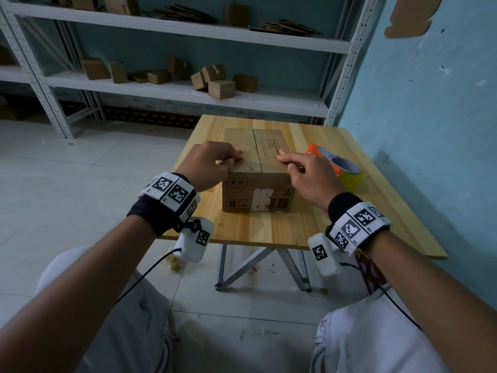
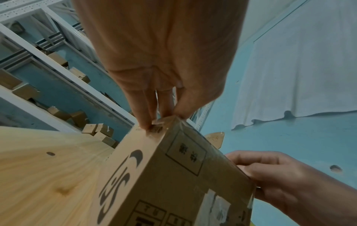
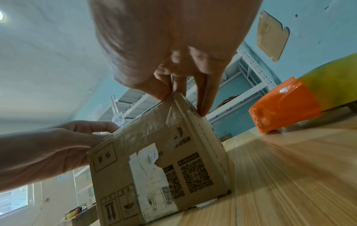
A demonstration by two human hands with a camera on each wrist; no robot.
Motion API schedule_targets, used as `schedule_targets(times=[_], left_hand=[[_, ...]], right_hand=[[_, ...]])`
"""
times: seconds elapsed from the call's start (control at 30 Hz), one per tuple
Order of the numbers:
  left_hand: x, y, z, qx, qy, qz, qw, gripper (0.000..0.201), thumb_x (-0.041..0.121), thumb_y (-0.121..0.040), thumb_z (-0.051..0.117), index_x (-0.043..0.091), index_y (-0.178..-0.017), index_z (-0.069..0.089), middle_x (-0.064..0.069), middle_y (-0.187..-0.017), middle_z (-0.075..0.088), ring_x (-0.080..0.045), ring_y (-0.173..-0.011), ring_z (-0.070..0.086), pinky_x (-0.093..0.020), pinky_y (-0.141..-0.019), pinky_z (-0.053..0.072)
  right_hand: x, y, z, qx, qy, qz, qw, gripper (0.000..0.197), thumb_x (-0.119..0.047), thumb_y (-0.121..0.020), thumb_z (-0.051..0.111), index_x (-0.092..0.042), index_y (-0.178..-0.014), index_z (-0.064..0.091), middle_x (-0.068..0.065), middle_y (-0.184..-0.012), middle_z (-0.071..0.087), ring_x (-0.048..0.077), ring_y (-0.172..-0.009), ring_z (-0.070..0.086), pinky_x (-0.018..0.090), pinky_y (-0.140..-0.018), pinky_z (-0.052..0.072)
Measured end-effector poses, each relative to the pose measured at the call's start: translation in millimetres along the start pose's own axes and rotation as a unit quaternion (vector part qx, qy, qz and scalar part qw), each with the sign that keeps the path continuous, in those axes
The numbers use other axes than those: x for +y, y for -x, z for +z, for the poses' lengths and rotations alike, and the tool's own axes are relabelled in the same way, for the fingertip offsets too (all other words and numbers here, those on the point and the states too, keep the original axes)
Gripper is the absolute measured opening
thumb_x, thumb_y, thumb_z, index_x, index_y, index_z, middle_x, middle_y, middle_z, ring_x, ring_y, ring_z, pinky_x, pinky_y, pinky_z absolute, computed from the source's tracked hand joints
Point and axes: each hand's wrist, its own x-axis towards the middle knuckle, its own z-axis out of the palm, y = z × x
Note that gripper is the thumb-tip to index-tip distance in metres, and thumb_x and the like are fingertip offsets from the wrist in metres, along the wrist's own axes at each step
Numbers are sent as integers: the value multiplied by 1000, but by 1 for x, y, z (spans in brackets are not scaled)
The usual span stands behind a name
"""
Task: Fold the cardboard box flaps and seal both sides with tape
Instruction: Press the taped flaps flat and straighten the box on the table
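Note:
A cardboard box [image 1: 258,189] stands on the wooden table [image 1: 269,230], its top flaps folded down and meeting at a middle seam. Clear tape [image 3: 154,119] shows wrinkled along its near top edge. My left hand [image 1: 228,160] pinches the near left top corner between fingers and thumb, as the left wrist view shows for the left hand [image 2: 164,117] on the box [image 2: 154,175]. My right hand [image 1: 287,161] pinches the near right top corner; the right wrist view has the right hand [image 3: 181,97] on the box [image 3: 154,160].
An orange tape dispenser [image 1: 336,165] with a yellow roll lies on the table just right of the box, behind my right hand; it is the orange tape dispenser [image 3: 286,107] in the right wrist view. White metal shelves [image 1: 174,90] with small cartons stand behind. A blue wall [image 1: 430,103] runs along the right.

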Motion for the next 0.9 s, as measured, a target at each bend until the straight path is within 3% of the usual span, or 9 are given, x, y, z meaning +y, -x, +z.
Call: schedule_targets(times=[0.07, 0.2, 0.4, 0.53, 0.67, 0.9], left_hand=[[0, 0, -1, -4, 4, 1, 1000, 26, 9, -95, 52, 19, -113, 67, 11, -126, 62, -4, -119, 53, -17, -94, 38], [1, 0, -1, -7, 14, -7, 1000, 28, 6, -95, 50, 20, -113, 67, 11, -127, 61, -4, -121, 52, -18, -98, 36], [0, 0, -3, -16, 18, -13, 1000, 30, 5, -95, 48, 20, -114, 67, 11, -127, 62, -4, -122, 51, -16, -95, 34], [-2, 0, -4, -17, 16, -12, 1000, 35, 6, -96, 48, 24, -121, 64, 10, -121, 64, -6, -119, 54, -21, -94, 39], [-1, 0, -3, -23, 1, -8, 1000, 38, 2, -96, 45, 21, -122, 65, 10, -130, 60, -8, -129, 46, -20, -105, 29], [2, -2, -3, -23, 19, -20, 999, 36, 2, -95, 46, 18, -120, 66, 9, -132, 58, -7, -132, 42, -17, -107, 24]], right_hand=[[1, 0, -1, -9, -5, 3, 1000, 36, -7, -100, 45, -13, -132, 59, 0, -144, 52, 11, -132, 47, -6, -80, 34], [2, 0, -4, -35, -36, 9, 999, 38, -5, -101, 41, -14, -134, 58, -3, -145, 50, 9, -137, 41, 5, -99, 30], [6, 0, -8, -71, -65, 9, 995, 39, -5, -102, 38, -14, -136, 55, -5, -148, 47, 7, -139, 38, -2, -95, 26], [6, 1, -9, -79, -78, 15, 994, 40, -5, -103, 37, -16, -137, 55, -7, -149, 46, 6, -139, 36, 0, -96, 25], [6, 2, -7, -73, -97, 23, 992, 40, -6, -103, 37, -17, -137, 55, -7, -149, 45, 6, -139, 35, 0, -96, 26], [0, 0, -13, -91, -80, 29, 992, 41, -6, -102, 36, -18, -137, 55, -9, -150, 44, 5, -139, 35, 2, -93, 30]])
